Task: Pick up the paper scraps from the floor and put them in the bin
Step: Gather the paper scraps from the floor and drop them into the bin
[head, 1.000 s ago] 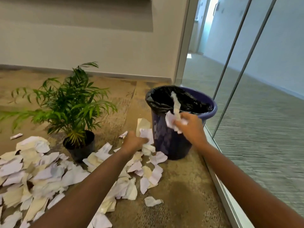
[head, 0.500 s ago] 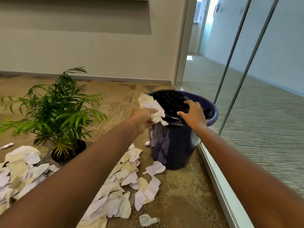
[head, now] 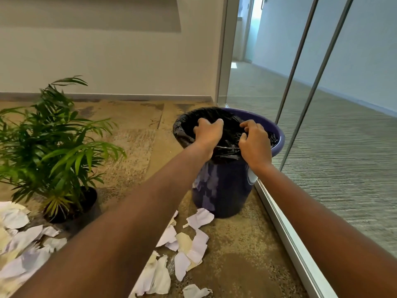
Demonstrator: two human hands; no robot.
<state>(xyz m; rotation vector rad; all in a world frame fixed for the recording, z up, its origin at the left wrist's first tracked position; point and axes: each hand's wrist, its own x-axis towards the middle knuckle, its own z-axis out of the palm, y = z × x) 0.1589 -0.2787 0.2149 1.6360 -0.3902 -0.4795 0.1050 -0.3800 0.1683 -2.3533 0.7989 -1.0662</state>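
Note:
A dark blue bin (head: 223, 190) with a black liner (head: 182, 130) stands on the carpet beside the glass wall. Both my hands hover over its mouth. My left hand (head: 207, 134) has its fingers curled downward and apart, and no paper shows in it. My right hand (head: 254, 143) is over the right half of the opening, fingers bent and spread, holding nothing visible. White and cream paper scraps (head: 193, 244) lie on the floor in front of the bin, and a larger heap of paper scraps (head: 23, 244) lies at the lower left.
A potted palm (head: 53, 147) in a black pot stands left of the bin. A glass partition with a metal floor rail (head: 287, 237) runs along the right. A beige wall (head: 107, 61) closes the back.
My left hand carried a bunch of scraps up over the bin and no longer shows paper. My right hand let its scraps go earlier and stays above the opening.

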